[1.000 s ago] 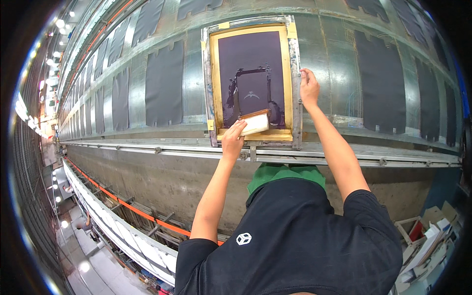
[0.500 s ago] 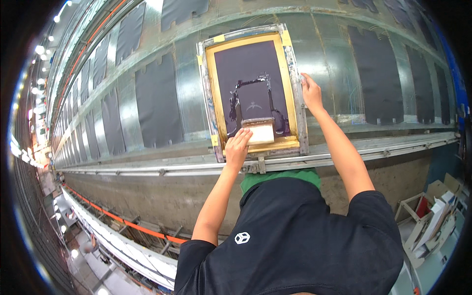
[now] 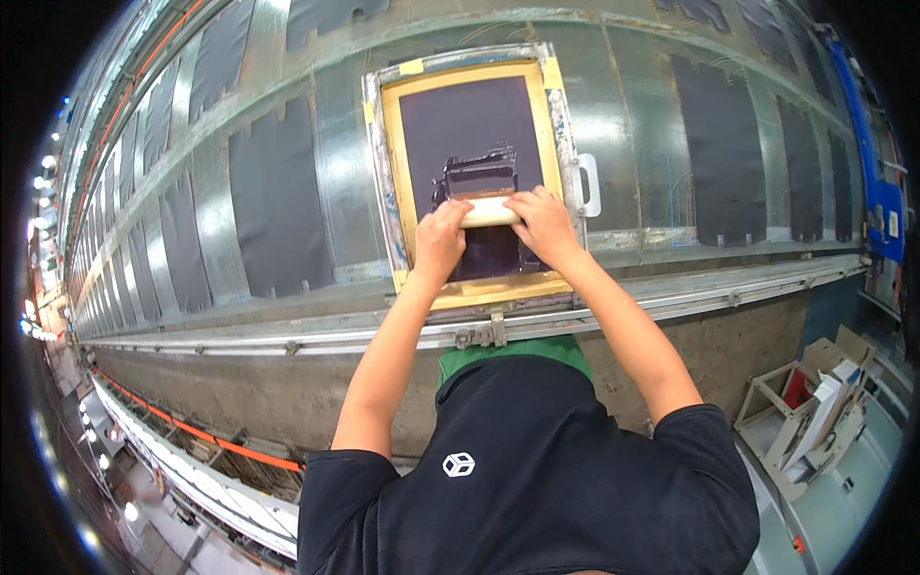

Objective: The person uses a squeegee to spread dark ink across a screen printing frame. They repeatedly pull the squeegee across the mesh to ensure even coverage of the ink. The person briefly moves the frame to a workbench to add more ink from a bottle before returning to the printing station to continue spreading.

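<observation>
Head view: I observe the left grip [image 3: 441,244] and right grip [image 3: 546,227] closed around opposite ends of the smooth, cream-handled squeegee [image 3: 491,212], inside the yellow-bordered rectangular screen [image 3: 394,153], beside glossy dark ink [image 3: 479,160].

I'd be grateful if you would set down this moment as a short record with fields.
Left hand: grips the left end of the squeegee; hand
Right hand: grips its right end; hand
Tool: squeegee with a cream handle, set crosswise inside the frame
Frame: screen-printing frame, yellow inner border, taped corners
Ink: dark, glossy ink on the mesh beyond the squeegee
Fitting: white handle on the frame's right side
Surroundings: dark panels to both sides; metal rail along the near edge
</observation>
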Demonstrator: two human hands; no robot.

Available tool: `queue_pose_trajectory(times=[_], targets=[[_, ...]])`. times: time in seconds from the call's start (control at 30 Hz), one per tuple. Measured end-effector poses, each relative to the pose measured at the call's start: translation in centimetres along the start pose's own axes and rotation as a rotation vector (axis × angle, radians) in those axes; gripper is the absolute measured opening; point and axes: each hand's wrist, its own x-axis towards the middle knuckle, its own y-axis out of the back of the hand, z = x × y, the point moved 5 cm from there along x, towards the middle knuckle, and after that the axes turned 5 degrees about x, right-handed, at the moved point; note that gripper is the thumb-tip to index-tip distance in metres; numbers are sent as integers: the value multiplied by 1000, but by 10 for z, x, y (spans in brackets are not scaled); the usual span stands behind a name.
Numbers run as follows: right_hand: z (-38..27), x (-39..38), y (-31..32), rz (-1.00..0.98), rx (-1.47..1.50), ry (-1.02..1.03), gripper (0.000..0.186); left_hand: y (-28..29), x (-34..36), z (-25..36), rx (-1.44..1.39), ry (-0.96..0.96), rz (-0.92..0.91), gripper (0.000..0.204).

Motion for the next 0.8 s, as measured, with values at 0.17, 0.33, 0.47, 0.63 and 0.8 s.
queue_pose_trajectory(times=[0.17,0.33,0.47,0.63,0.8], targets=[[-25,-60,-7,-25,85,-21,44,-1,-63,22,48,-8,-14,48],[-9,7,15,96,-61,79,40,11,1,0,55,-26,108,41],[21,61,30,186,-39,83,31,9,70,-11,-29,49,65,37],[21,20,8,109,86,46,31,-4,32,-6,-22,45,-12,37],[-9,-71,-12,56,161,1,44,-12,-58,21,26,-27,-37,42]])
